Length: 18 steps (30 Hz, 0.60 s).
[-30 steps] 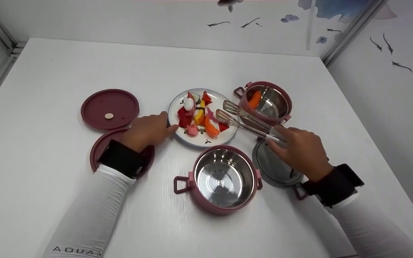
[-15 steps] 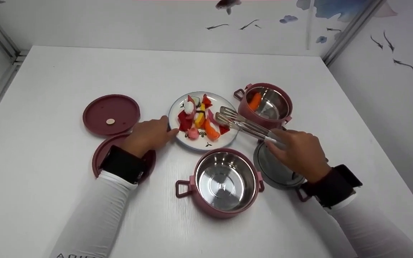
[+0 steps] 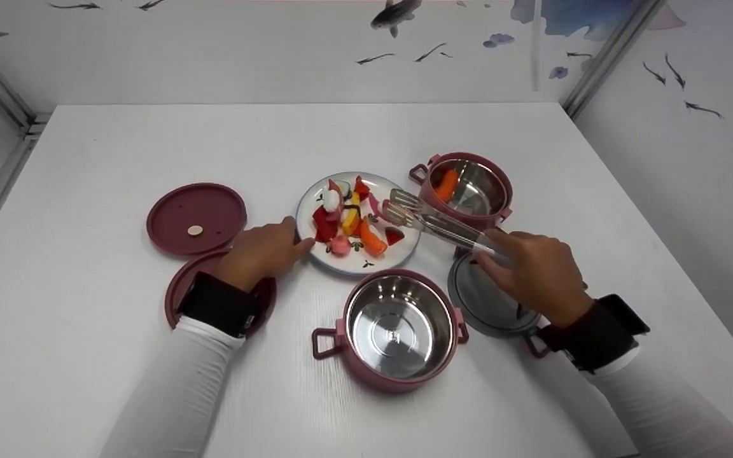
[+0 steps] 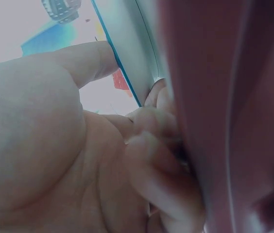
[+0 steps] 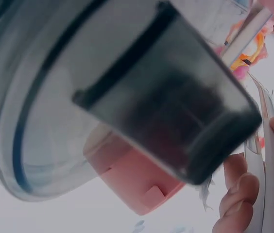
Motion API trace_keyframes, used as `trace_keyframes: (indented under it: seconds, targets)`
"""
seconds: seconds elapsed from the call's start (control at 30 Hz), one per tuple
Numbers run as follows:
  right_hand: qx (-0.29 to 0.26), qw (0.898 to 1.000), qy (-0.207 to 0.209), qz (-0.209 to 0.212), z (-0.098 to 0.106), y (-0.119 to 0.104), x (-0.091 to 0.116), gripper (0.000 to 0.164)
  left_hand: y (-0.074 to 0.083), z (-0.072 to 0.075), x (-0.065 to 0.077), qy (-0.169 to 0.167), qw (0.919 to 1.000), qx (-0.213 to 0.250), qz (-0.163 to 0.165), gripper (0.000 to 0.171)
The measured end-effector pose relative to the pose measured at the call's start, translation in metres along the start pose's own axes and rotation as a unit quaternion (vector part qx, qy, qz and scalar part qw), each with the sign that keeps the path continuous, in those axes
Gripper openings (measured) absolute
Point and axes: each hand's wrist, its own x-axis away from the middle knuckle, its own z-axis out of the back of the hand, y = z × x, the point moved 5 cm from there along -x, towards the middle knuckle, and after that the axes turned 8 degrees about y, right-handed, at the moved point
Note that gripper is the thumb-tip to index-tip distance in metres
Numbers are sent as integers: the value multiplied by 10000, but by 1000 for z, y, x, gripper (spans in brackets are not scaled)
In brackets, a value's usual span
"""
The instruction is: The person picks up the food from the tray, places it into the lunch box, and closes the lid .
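In the head view, my left hand (image 3: pixel 261 251) grips the left rim of a white, blue-edged plate (image 3: pixel 397 257). Its thumb lies over the rim and the fingers curl beneath, as the left wrist view shows. Toy food covers the plate, including an orange piece (image 3: pixel 373 238), a yellow piece (image 3: pixel 350 219) and a red wedge (image 3: pixel 394 236). My right hand (image 3: pixel 535 270) holds clear-handled metal tongs (image 3: pixel 446 229), slanting left over the plate's right side. The tong heads sit close together at a pink piece (image 3: pixel 374 205); whether they pinch it, I cannot tell.
Behind the tongs stands a small pink pot (image 3: pixel 500 219) with a carrot-like orange piece (image 3: pixel 447 185) inside. A bigger pot (image 3: pixel 392 378) is in front of the plate. A grey transparent lid (image 3: pixel 484 305) lies under my right hand. Two maroon discs (image 3: pixel 226 210) lie at left.
The tong heads have drawn closer together at the pink piece. The red wedge shows more fully now. My left hand keeps its place on the plate, while the head view tilts upward.
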Motion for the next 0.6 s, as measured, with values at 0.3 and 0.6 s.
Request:
trace_keyframes:
  seconds: [0.3, 0.6]
  targets:
    - [91, 9973, 726, 20, 34, 18, -1, 29, -1, -1, 0, -113, 9999, 18, 12, 63]
    - [569, 9926, 874, -616, 52, 61, 9, 22, 0, 2, 0, -74, 9999, 65, -45, 63]
